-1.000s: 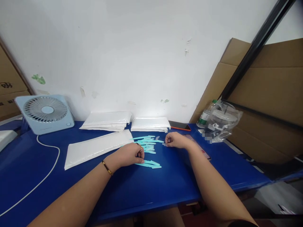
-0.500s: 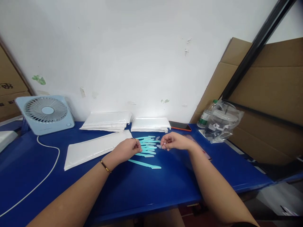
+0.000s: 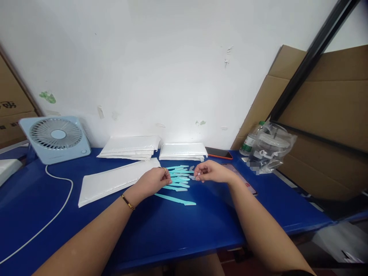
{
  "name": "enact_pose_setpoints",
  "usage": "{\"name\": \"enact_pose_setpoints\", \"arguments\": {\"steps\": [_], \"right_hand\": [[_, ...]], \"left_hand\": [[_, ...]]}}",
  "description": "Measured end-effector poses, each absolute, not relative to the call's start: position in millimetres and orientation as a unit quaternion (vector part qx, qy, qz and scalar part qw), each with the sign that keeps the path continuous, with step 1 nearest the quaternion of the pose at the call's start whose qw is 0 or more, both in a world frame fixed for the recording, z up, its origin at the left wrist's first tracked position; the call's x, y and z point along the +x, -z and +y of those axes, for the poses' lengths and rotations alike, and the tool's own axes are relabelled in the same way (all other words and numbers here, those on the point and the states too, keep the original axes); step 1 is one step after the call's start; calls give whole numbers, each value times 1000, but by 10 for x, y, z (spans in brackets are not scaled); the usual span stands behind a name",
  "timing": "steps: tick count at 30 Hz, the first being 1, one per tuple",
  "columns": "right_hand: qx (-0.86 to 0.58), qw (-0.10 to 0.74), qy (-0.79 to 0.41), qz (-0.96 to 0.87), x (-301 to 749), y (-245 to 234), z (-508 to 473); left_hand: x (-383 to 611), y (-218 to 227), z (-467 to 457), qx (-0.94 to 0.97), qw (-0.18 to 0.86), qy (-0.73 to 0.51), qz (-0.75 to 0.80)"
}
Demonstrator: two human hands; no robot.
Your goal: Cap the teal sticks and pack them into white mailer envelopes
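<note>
Several turquoise eyebrow razors lie in a loose fanned pile between my hands, blade ends toward the right. One separate razor lies nearer to me. My left hand is closed at the handle end of the pile, thumb against fingers, seemingly around a razor whose handle is mostly hidden. At the blade ends, my right hand is pinched, its fingertips by a razor's tip and a small clear plastic cap. What exactly sits between those fingertips is too small to make out.
White padded mailers are stacked by the wall, with a second stack beside them. A single mailer lies left of my hand. Around the blue table are a fan, two phones, a bottle and a bagged cup.
My right hand has shifted very slightly left toward the razor tips. My left hand and the pile look almost the same.
</note>
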State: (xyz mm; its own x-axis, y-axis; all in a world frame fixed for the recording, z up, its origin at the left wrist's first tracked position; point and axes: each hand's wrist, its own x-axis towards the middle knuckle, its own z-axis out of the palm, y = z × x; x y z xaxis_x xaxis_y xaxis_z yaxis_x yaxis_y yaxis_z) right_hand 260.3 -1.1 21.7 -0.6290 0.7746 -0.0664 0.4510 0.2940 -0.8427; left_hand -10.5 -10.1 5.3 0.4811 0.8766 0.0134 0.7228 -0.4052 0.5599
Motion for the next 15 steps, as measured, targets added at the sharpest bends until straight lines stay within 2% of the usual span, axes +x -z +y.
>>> {"name": "enact_pose_setpoints", "arguments": {"steps": [15], "right_hand": [[-394,228,-426,-782,2541,-185,-10]], "left_hand": [[-107,-62,-91,820,246,-164,490]]}}
